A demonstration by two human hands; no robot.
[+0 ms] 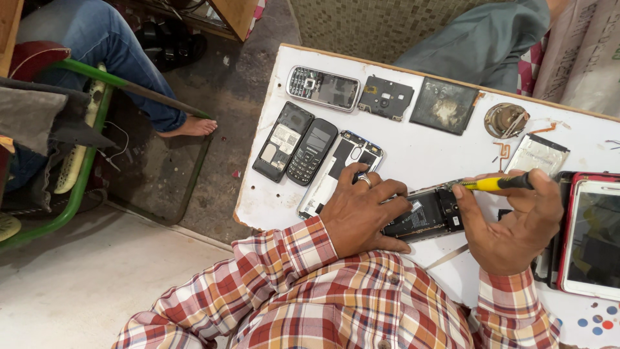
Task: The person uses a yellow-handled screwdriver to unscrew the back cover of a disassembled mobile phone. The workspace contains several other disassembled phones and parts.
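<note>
You are steadying an opened phone (pixel 423 216) with your left hand (pixel 361 216), fingers spread and pressing down over its near end, while your right hand (pixel 513 226) is pinching a yellow-handled screwdriver (pixel 494 183) between thumb and fingertips. The phone is lying on the white table (pixel 426 152) just in front of you, at about the table's six o'clock edge. Its long axis is running from roughly eight o'clock to two o'clock, the exposed inside facing up. The screwdriver is lying almost level, its tip pointing toward nine o'clock at the phone's far edge.

The phone looks light and stiff, but with its cover off it is probably fragile inside, so holding it by the outer frame seems safest, away from the bare boards. It could slide on the smooth tabletop unless you are bearing down on it.

Around eleven o'clock, more handsets (pixel 310 152) and loose covers (pixel 385 97) are lying apart from your hands; a red-cased phone (pixel 591 236) is sitting at three o'clock.
</note>
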